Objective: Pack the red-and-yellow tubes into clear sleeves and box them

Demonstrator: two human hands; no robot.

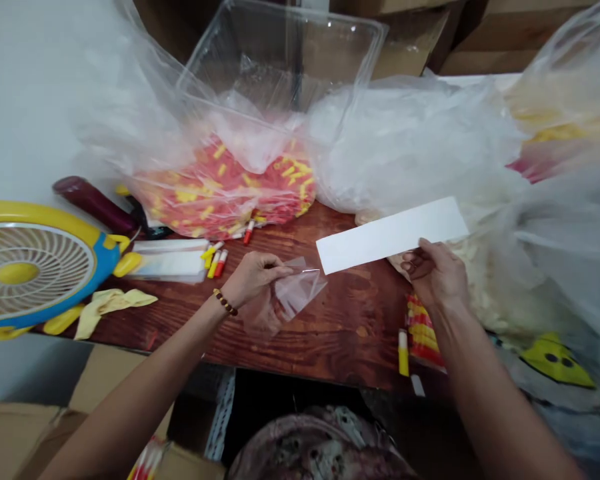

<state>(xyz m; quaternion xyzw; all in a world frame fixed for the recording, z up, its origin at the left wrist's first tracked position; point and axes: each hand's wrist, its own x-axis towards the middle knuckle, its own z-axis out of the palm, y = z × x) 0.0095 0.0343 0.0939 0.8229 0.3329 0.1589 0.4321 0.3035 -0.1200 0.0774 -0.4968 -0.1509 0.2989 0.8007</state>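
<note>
table: dark red-brown, wood-grained top, front edge nearest the person. left hand: grip closed, thumb and fingers pinching a small clear bag above the middle of the table. right hand: grip closed on the lower edge of a white strip, held tilted, its right end higher; the strip's left end is near the bag, contact uncertain.

left end of table: yellow-and-blue fan, a pale yellow cloth by the front edge, a stack of flat sleeves. toward the back edge: a large sack of red and yellow pieces, a whitish sack to its right. one yellow-and-white tube lies near the front edge, on the right.

room: pale wall at left, cardboard boxes behind, a carton below the table's front left.
</note>
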